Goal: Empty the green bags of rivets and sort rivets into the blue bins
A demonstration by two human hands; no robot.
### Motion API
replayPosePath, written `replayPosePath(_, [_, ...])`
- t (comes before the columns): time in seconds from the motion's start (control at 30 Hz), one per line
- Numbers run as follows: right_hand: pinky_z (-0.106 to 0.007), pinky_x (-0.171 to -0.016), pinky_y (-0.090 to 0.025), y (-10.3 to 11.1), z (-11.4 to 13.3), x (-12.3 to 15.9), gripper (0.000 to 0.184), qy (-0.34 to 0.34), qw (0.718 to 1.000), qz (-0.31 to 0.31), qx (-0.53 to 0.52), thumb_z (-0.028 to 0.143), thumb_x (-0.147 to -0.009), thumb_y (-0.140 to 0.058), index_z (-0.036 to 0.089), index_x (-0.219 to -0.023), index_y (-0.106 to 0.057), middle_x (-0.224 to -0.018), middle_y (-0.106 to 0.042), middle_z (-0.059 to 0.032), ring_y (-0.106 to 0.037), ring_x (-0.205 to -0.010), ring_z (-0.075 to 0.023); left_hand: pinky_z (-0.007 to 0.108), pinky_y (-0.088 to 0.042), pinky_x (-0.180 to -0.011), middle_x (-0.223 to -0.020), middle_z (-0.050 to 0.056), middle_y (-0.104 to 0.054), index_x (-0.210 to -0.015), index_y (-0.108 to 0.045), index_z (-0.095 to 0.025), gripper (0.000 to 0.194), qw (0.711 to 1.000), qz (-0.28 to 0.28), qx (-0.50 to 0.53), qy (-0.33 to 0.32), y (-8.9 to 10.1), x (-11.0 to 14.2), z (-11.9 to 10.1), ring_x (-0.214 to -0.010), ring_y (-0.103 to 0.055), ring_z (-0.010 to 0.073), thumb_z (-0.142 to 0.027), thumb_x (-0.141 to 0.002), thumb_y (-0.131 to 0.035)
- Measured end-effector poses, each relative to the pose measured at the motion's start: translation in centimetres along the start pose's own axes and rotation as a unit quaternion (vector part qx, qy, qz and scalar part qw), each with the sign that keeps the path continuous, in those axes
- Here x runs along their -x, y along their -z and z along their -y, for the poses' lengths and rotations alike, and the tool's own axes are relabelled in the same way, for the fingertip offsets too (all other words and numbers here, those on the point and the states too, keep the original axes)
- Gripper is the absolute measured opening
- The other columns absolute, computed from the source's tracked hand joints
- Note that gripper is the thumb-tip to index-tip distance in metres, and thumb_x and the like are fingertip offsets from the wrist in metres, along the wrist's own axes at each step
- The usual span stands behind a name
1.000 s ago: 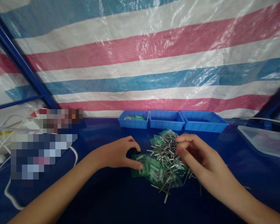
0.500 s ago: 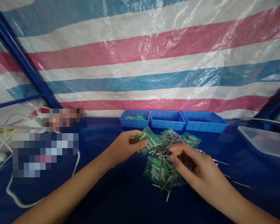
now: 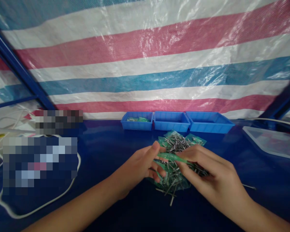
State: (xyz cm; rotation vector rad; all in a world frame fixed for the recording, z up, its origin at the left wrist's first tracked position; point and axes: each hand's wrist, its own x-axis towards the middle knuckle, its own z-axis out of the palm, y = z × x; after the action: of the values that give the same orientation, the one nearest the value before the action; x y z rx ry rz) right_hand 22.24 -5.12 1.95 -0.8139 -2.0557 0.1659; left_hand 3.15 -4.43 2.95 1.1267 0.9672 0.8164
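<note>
Right fingers [image 3: 195,153] hide some metal pins [image 3: 176,141]; forearms [image 3: 87,199] cut off.

Light was moderate and uneven. The sheet [image 3: 145,51] at the far side was brightest, streaked with white glare toward its middle and right, while the table [image 3: 106,138] fell off to near-black at the near edge. Small glints marked the pins [image 3: 175,142], whose finer detail went soft. Shade filled the hollow of the right hand [image 3: 211,170]. Wide-angle distortion stretched the lid [image 3: 273,145] at right, and coarse pixel blocks [image 3: 40,164] masked patches at left.
</note>
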Motion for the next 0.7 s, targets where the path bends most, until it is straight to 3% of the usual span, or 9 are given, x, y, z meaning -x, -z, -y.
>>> replayPosePath(0.1, [-0.025,-0.067,-0.05,0.2,0.2,0.1,0.022,0.072,0.997,0.011,0.037,0.008,-0.08,-0.057,0.02,-0.098,-0.059,-0.088,-0.062,-0.0044,-0.061,-0.079,-0.014,0.023,-0.045,-0.058,-0.081,0.006,-0.062,-0.108,-0.057,-0.012,0.059,0.998,0.017,0.039,0.044,-0.2,0.2,0.1,-0.066,-0.059,0.0125,-0.059,-0.072,-0.064])
replayPosePath(0.2, [-0.026,-0.072,-0.05,0.1,0.5,0.2,0.027,0.076,0.996,0.019,0.049,0.006,-0.079,-0.055,0.022,-0.101,-0.058,-0.098,-0.059,-0.0058,-0.06,-0.088,-0.0155,0.024,-0.046,-0.065,-0.089,0.005,-0.064,-0.117,-0.054,-0.018,0.055,0.998,0.023,0.045,0.042,-0.3,0.4,0.2,-0.073,-0.061,0.0128,-0.038,-0.07,-0.074])
replayPosePath(0.3, [-0.025,-0.064,-0.05,0.1,0.7,0.1,0.021,-0.019,1.0,0.007,-0.008,0.009,-0.081,-0.05,0.022,-0.097,-0.053,-0.091,-0.058,-0.0036,-0.059,-0.076,-0.0131,0.026,-0.047,-0.071,-0.095,0.004,-0.066,-0.118,-0.052,-0.02,0.053,1.0,-0.017,0.007,-0.024,-0.2,0.2,0.4,-0.08,-0.063,0.0144,-0.029,-0.071,-0.074])
replayPosePath(0.4, [-0.022,-0.047,-0.041,0.0,0.7,0.1,0.008,-0.165,0.98,0.027,-0.109,0.023,-0.089,-0.043,0.022,-0.084,-0.048,-0.066,-0.051,0.0025,-0.049,-0.053,-0.0096,0.026,-0.048,-0.068,-0.081,0.0,-0.066,-0.1,-0.059,-0.017,0.032,0.99,-0.061,-0.084,-0.092,0.0,0.2,0.4,-0.071,-0.063,0.014,-0.027,-0.073,-0.071])
replayPosePath(0.47, [-0.022,-0.047,-0.039,-0.1,0.7,0.2,0.026,-0.238,0.953,0.072,-0.175,0.035,-0.093,-0.037,0.021,-0.074,-0.047,-0.059,-0.048,0.003,-0.046,-0.051,-0.0092,0.025,-0.048,-0.066,-0.073,-0.002,-0.064,-0.083,-0.06,-0.017,0.013,0.965,-0.098,-0.181,-0.166,0.1,0.4,0.4,-0.068,-0.062,0.0131,-0.025,-0.076,-0.067])
replayPosePath(0.53, [-0.022,-0.047,-0.037,-0.3,0.8,0.2,0.037,-0.292,0.917,0.112,-0.247,0.044,-0.094,-0.034,0.02,-0.07,-0.047,-0.059,-0.052,0.0015,-0.047,-0.051,-0.0086,0.025,-0.048,-0.07,-0.075,-0.001,-0.065,-0.076,-0.06,-0.018,0.005,0.916,-0.113,-0.273,-0.27,0.1,0.6,0.5,-0.072,-0.062,0.0127,-0.02,-0.08,-0.063])
replayPosePath(0.63, [-0.021,-0.043,-0.035,-0.6,1.0,-0.2,0.036,-0.352,0.856,0.124,-0.357,0.053,-0.089,-0.04,0.02,-0.075,-0.047,-0.06,-0.056,0.0008,-0.047,-0.048,-0.0078,0.025,-0.048,-0.08,-0.093,0.002,-0.066,-0.085,-0.062,-0.02,0.013,0.839,-0.062,-0.357,-0.405,0.1,0.8,0.6,-0.087,-0.062,0.0124,-0.009,-0.084,-0.055])
replayPosePath(0.7, [-0.021,-0.044,-0.037,-0.7,1.1,-0.6,0.033,-0.375,0.829,0.105,-0.401,0.053,-0.082,-0.053,0.021,-0.08,-0.046,-0.058,-0.055,0.0025,-0.049,-0.049,-0.0085,0.03,-0.045,-0.09,-0.109,0.005,-0.061,-0.089,-0.063,-0.021,0.018,0.807,-0.034,-0.395,-0.439,0.3,0.8,0.7,-0.103,-0.058,0.0151,-0.006,-0.083,-0.054])
